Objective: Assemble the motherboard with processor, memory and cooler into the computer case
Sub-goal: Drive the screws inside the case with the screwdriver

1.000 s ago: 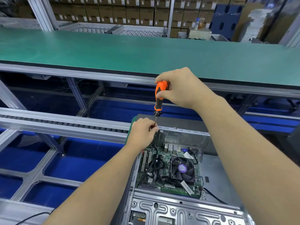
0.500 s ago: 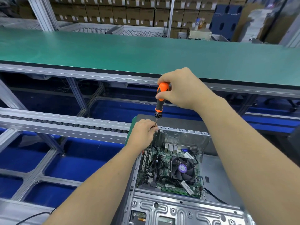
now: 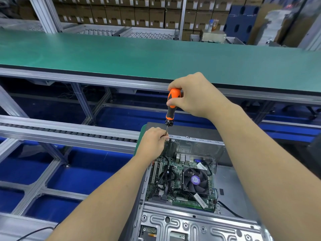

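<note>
An open grey computer case (image 3: 199, 225) lies below me with a green motherboard (image 3: 166, 185) seated inside it. A black cooler fan (image 3: 195, 180) with a purple label sits on the board. My right hand (image 3: 194, 96) grips the orange and black handle of a screwdriver (image 3: 172, 105), held almost upright. Its thin shaft runs down to the case's far rear edge. There my left hand (image 3: 153, 141) pinches the shaft near its tip. The tip itself and any screw are hidden behind my fingers.
A long green workbench (image 3: 156, 56) runs across behind the case. A roller conveyor rail (image 3: 66, 133) crosses on the left over blue flooring. Stacked cardboard boxes (image 3: 139, 14) fill the far shelves. A black cable (image 3: 31, 232) lies at the bottom left.
The screwdriver handle has shifted slightly down and right in my right hand's grip. My left hand stays at the shaft by the case edge.
</note>
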